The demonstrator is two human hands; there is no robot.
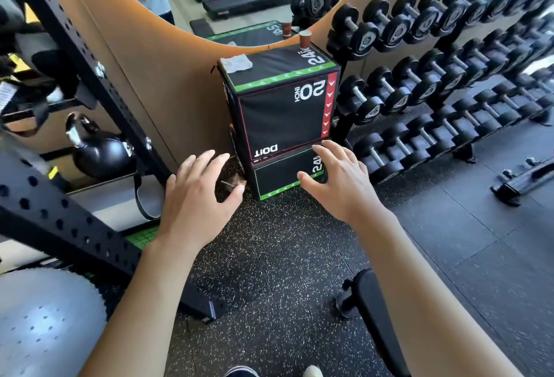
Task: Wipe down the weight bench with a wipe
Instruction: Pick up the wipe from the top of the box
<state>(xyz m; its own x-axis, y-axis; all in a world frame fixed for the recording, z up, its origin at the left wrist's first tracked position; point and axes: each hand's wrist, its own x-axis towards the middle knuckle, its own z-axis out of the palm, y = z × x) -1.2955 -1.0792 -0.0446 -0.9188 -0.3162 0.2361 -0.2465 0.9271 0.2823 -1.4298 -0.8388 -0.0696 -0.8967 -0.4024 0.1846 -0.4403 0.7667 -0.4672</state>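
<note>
A crumpled white wipe (236, 63) lies on the top left corner of a black plyo box (281, 107) that stands against the wall. My left hand (196, 196) and my right hand (340, 180) are stretched out in front of me, low before the box, fingers spread and holding nothing. Both are well below the wipe. The padded black end of the weight bench (376, 313) shows at the lower right, close to my right forearm; most of the bench is out of frame.
A paper cup (305, 38) stands on the box's far right corner. A long dumbbell rack (434, 83) fills the right side. A black power rack (75, 113) with a kettlebell (100, 153) is on the left, a grey ball (45, 325) at lower left. Speckled rubber floor (269, 256) lies between.
</note>
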